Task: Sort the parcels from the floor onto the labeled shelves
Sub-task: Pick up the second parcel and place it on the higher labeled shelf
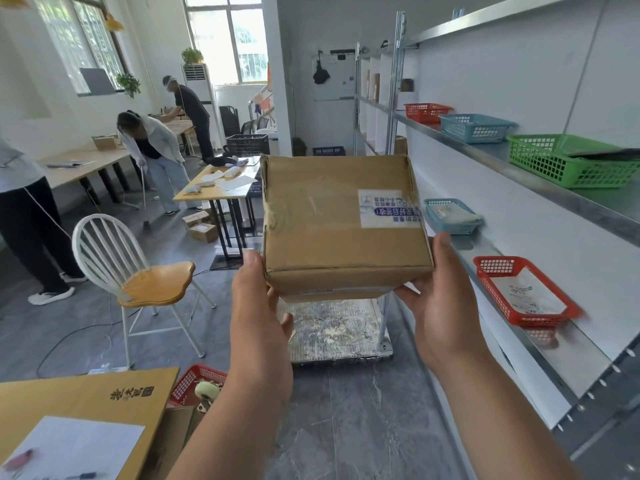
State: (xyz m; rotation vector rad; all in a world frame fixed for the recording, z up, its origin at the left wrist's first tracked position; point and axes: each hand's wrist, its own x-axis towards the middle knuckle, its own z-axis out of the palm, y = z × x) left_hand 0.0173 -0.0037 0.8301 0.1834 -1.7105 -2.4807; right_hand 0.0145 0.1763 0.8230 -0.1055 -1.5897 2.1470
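Note:
A brown cardboard parcel (332,220) with a white and blue label on its top right is held up in front of me, above the floor. My left hand (259,313) grips its lower left edge and my right hand (440,296) grips its lower right edge. The metal shelves (540,337) run along the right wall. On them stand a red basket (519,292) holding a flat parcel, a small blue basket (450,214), a green basket (568,161), another blue basket (476,128) and a red basket (427,112) farther back.
A white chair with a wooden seat (145,275) stands to the left. A big cardboard box (79,410) and a red basket (197,382) sit at lower left. A metal floor plate (336,334) lies below the parcel. Tables (221,185) and several people occupy the far left.

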